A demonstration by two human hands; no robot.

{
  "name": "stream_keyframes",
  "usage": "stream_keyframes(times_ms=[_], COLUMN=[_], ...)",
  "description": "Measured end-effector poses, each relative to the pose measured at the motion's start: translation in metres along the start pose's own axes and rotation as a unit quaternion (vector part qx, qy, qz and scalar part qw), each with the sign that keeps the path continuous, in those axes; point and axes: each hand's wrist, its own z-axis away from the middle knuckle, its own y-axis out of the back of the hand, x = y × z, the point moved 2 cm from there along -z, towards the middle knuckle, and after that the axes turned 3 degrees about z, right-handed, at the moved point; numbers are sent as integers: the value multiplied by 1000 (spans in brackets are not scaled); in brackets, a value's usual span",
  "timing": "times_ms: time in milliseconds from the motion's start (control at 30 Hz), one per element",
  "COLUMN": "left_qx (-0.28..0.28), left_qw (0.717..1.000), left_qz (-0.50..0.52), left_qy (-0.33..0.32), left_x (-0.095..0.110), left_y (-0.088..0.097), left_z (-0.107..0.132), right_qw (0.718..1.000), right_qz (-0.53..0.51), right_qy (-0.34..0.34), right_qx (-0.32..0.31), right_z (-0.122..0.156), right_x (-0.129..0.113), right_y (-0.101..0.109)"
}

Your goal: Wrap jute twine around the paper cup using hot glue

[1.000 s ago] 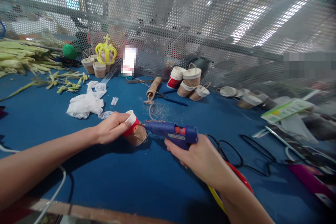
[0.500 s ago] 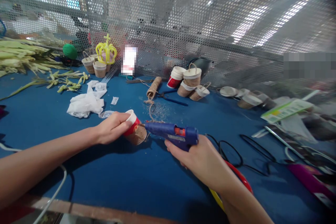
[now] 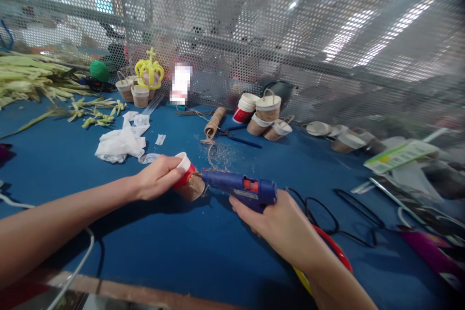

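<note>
My left hand [image 3: 160,177] grips a red and white paper cup [image 3: 186,167] by its rim, tilted above the blue table. Brown twine [image 3: 194,188] is wound around the cup's lower part. In my right hand [image 3: 272,218] is a blue glue gun [image 3: 238,186], its nozzle at the red band just above the twine; whether it touches cannot be made out. Behind the cup, a roll of twine [image 3: 215,123] lies on the table with a loose strand trailing toward it. Beside the roll rest dark blue-handled pliers [image 3: 241,138].
Finished twine-wrapped cups [image 3: 268,106] stand at the back near a perforated metal screen [image 3: 218,19]. White lace [image 3: 121,143], corn husks [image 3: 36,77] and a yellow crown [image 3: 149,72] are at left. Black cable [image 3: 327,218] and a red-handled tool [image 3: 336,249] lie at right.
The whole view has shifted slightly, so everything appears a little farther right. Both hands keep the same hold, with the nozzle still at the cup.
</note>
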Motion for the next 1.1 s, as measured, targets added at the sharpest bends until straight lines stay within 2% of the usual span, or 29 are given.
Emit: stream_keyframes(times_ms=[300, 467, 700, 967, 1100], left_qx=[0, 5, 4, -13, 1], left_qw=[1000, 1000, 999, 996, 997], left_qz=[5, 5, 28, 78, 48], left_qy=[10, 27, 23, 43, 59], left_x=[1, -3, 0, 4, 2], left_y=[1, -1, -1, -3, -3], left_z=[1, 1, -1, -1, -1], right_qw=[999, 1000, 1000, 998, 996], right_qz=[-22, -4, -1, 38, 52], right_qy=[-12, 10, -11, 43, 65], right_qx=[24, 11, 2, -2, 22], right_z=[2, -2, 3, 6, 6], right_x=[-1, 4, -1, 0, 2], right_y=[-4, -2, -4, -7, -7])
